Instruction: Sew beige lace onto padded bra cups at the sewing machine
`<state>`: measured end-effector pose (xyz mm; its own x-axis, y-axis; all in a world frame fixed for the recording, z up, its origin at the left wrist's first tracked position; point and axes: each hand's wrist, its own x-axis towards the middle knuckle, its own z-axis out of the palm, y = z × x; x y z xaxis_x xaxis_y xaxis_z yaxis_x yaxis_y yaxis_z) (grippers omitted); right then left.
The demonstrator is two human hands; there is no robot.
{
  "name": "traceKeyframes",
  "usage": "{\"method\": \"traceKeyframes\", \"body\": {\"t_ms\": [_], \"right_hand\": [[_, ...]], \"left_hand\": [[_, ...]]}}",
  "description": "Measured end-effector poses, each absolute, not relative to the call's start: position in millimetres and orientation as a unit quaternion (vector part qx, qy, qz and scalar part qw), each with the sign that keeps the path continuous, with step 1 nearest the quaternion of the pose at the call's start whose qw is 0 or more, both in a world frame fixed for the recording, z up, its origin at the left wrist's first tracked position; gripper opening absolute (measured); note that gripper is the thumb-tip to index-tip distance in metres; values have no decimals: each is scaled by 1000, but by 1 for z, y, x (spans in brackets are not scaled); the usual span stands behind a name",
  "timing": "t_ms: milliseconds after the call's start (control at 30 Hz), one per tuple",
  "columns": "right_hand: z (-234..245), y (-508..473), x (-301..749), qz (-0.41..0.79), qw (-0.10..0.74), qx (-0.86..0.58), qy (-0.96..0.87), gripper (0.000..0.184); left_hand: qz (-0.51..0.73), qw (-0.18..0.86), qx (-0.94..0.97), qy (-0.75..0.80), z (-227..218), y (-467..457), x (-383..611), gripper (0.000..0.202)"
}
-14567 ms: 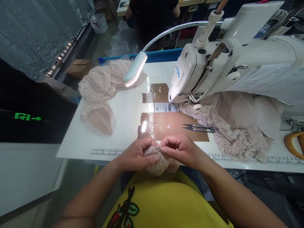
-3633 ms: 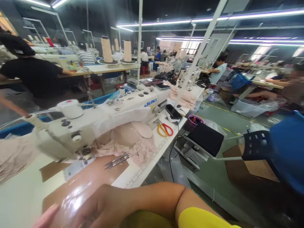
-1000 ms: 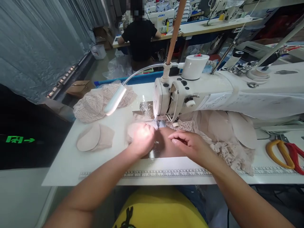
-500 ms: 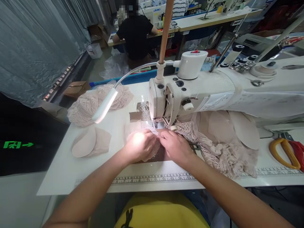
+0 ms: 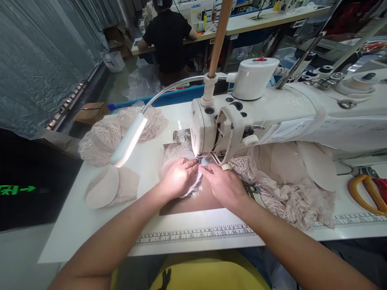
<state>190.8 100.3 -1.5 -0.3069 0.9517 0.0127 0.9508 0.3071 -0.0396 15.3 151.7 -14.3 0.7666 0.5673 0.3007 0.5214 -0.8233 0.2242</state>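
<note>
Under the needle end of a white sewing machine (image 5: 199,125) lies a piece of pale lace fabric (image 5: 175,152), brightly lit. My left hand (image 5: 178,179) is closed on this fabric left of the needle, fingers pressed together near the presser foot. Just right of it my right hand (image 5: 225,185) pinches the fabric edge in front of the foot, the fingertips of both hands nearly meeting. Part of the fabric hangs below the left fingers over a brown plate (image 5: 184,206). The needle tip and the pinched edge are mostly hidden by fingers and glare.
Lace bundles (image 5: 101,141) and oval cup pieces (image 5: 102,188) lie left; a lace pile (image 5: 298,201) lies right. A lamp (image 5: 129,140) hangs over the table's left. Yellow-handled scissors (image 5: 365,195) rest at right, a ruler strip (image 5: 193,235) in front. Another person (image 5: 169,40) sits behind.
The view has shifted slightly. Both hands have moved a little toward the needle, and the left fingers have straightened along the fabric. More of the fabric shows below my left hand.
</note>
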Motion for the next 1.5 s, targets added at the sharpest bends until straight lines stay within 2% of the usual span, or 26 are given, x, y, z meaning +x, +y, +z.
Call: {"method": "traceKeyframes", "body": {"t_ms": [267, 633, 867, 1000, 1133, 1233, 1367, 1500], "right_hand": [[-5, 98, 191, -13, 17, -583, -812, 47], [-13, 94, 196, -13, 89, -560, -824, 46], [-20, 92, 199, -21, 139, -537, -832, 46], [-16, 90, 201, -6, 193, -507, -840, 40], [-12, 88, 205, 20, 242, -480, -843, 34], [-12, 87, 209, 32, 275, -463, -842, 30], [-14, 87, 210, 53, 310, -444, -839, 28], [-14, 87, 210, 59, 332, -422, -842, 30]], "left_hand": [[215, 96, 921, 310, -24, 151, 12, 32], [153, 83, 892, 416, -20, 150, 10, 42], [149, 66, 863, 478, -19, 149, 6, 39], [124, 135, 875, 449, -4, 146, -9, 34], [75, 273, 924, 256, 19, 122, -21, 30], [125, 320, 915, 211, 30, 99, -23, 30], [202, 281, 880, 325, 27, 88, -21, 27], [156, 212, 898, 352, 17, 96, -13, 20]]}}
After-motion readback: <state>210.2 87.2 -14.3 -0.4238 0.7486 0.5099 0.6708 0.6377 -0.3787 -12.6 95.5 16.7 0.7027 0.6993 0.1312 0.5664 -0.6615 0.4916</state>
